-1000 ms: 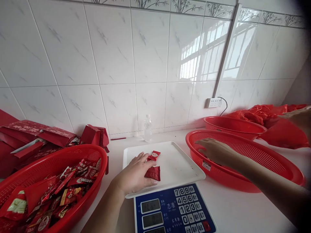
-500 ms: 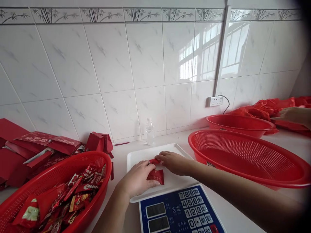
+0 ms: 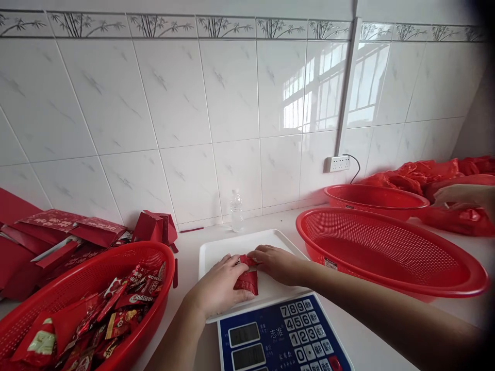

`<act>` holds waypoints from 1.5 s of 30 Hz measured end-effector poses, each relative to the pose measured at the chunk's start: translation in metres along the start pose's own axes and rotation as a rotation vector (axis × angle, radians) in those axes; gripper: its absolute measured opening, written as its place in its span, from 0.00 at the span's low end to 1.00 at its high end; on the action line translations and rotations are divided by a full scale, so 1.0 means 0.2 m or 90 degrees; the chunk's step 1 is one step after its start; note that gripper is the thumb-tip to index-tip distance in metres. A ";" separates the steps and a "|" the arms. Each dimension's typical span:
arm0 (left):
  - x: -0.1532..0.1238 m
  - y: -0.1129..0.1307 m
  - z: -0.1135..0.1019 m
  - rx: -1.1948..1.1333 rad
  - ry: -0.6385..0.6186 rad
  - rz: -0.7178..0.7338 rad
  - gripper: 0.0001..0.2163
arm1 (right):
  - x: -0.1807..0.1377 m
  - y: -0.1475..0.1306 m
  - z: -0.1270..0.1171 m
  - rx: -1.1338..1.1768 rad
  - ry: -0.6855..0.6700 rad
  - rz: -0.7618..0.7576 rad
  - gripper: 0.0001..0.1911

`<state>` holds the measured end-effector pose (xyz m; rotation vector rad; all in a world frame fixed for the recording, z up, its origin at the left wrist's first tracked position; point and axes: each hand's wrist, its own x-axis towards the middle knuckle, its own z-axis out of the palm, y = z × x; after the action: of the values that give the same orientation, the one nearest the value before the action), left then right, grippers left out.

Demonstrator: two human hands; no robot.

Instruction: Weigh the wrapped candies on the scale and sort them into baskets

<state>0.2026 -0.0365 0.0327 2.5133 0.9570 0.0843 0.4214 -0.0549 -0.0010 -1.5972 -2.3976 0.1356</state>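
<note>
Both my hands rest on the white tray (image 3: 216, 247) of a blue-faced scale (image 3: 282, 337). My left hand (image 3: 216, 288) curls around a few small red snack packets (image 3: 247, 281), thumb under the lowest one. My right hand (image 3: 276, 263) comes in from the right and pinches the top packet with its fingertips. The two hands nearly touch over the packets.
A red basket (image 3: 88, 288) full of red snack packets stands at the left. A red mesh basket (image 3: 390, 252) holding nothing stands at the right, a second red basket (image 3: 375, 198) behind it. Another person's hand (image 3: 460, 196) handles red bags at far right. A water bottle (image 3: 236, 210) stands by the wall. Red boxes (image 3: 58, 232) lie at the left.
My right hand left the right basket and came to the tray, closing on the top packet. My left hand stayed on the packets. The other person's hand shifted among the red bags.
</note>
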 end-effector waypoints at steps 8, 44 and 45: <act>-0.01 0.00 -0.01 0.015 0.037 -0.026 0.29 | -0.14 0.13 -0.12 -0.084 0.085 0.168 0.18; 0.02 -0.04 0.01 0.027 0.160 0.030 0.08 | -0.24 0.30 -0.23 -0.106 0.185 0.295 0.18; 0.03 -0.03 0.01 0.012 0.176 0.037 0.08 | -0.28 0.34 -0.25 -0.120 0.181 0.329 0.18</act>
<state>0.2030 -0.0295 0.0273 2.5927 0.9913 0.4520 0.5158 -0.0818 0.0223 -2.1281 -1.7915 -0.2153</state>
